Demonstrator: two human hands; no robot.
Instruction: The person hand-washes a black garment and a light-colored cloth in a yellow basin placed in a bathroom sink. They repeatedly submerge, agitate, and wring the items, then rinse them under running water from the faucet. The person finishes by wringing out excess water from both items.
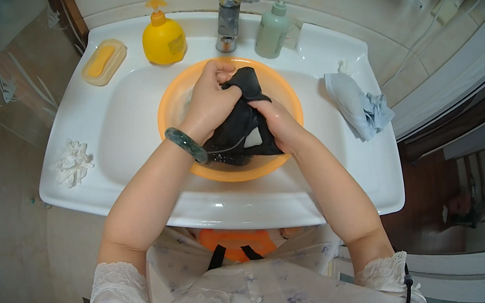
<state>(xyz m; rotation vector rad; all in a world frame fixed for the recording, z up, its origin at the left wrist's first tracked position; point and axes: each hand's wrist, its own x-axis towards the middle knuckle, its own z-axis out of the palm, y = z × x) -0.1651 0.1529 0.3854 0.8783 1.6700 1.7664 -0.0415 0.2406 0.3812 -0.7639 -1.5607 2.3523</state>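
Note:
A wet black cloth item (233, 128) with a small whitish patch is held over an orange plastic basin (161, 112) in the white sink. My left hand (213, 100), with a green stone bangle at its wrist, grips the cloth's upper part, its fingers curled. On the right side of the cloth, my right hand (279, 123) pinches its edge with the thumb near the top; most of its fingers are hidden behind the fabric. The lower part of the cloth hangs down into the basin, where some water shows.
Behind the basin stand a chrome faucet (227, 20), a yellow pump bottle (164, 39) and a green pump bottle (273, 31). A soap dish (117, 59) sits back left, a white scrunchie (73, 163) front left. A light blue cloth (353, 105) lies over the sink's right side.

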